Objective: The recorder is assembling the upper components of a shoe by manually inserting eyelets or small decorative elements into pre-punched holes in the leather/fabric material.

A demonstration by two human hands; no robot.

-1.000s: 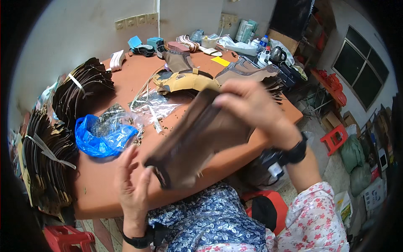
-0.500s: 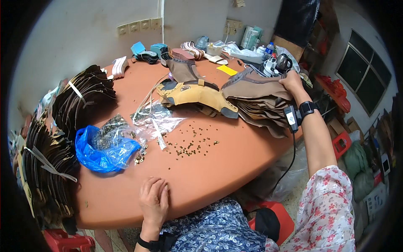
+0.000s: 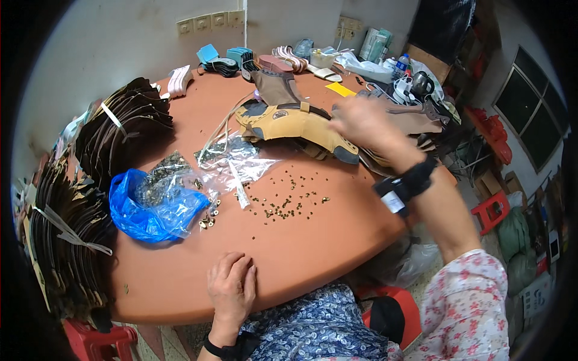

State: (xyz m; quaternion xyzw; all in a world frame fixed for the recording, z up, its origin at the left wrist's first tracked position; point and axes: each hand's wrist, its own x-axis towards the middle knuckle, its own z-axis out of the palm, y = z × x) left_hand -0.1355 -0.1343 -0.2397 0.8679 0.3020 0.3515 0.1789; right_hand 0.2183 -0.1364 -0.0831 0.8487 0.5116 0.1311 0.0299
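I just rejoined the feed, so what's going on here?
The person's left hand rests on the table near its front edge, apparently empty. The right hand is over the brown pieces, beside the tan piece; its grip is unclear. Small metallic bits lie scattered mid-table, right of a blue bag.

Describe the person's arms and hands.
The ungloved left hand has a black wristband; the ungloved right hand has a black wrist strap bearing a white label. The white fabric right sleeve has a red floral print.
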